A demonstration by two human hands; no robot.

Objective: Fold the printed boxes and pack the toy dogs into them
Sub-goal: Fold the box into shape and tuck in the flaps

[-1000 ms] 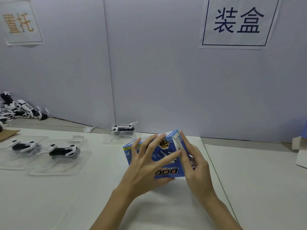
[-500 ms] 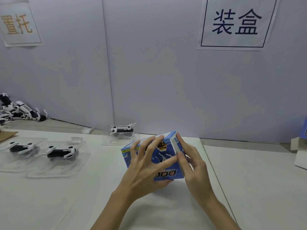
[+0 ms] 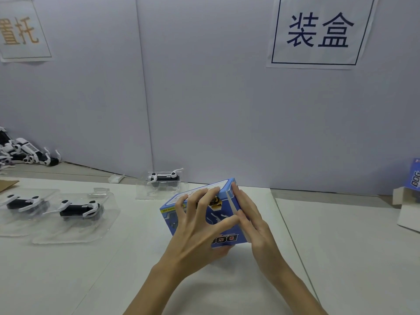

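A blue printed box (image 3: pixel 170 217) marked "DOG" is held tilted over the white table (image 3: pixel 91 269) in the middle of the view. My left hand (image 3: pixel 195 235) grips it from the front, fingers spread and hooked over its top edge, thumb lying across the printed face. My right hand (image 3: pixel 254 226) presses straight fingers flat against the box's right end flap, which shows a white edge. Black-and-white toy dogs lie in clear plastic trays: one (image 3: pixel 78 209) to the left, another (image 3: pixel 25 203) further left, a third (image 3: pixel 163 177) behind the box by the wall.
Several loose toy dogs (image 3: pixel 25 153) are piled at the far left against the wall. A second blue box (image 3: pixel 409 201) with white flaps stands at the right edge. A small clear plastic piece (image 3: pixel 116 178) and a brown cardboard corner (image 3: pixel 6 185) lie at the back left.
My right fingers have pushed the white end flap closer against the box's end. The box has shifted slightly; my left hand keeps its hold.
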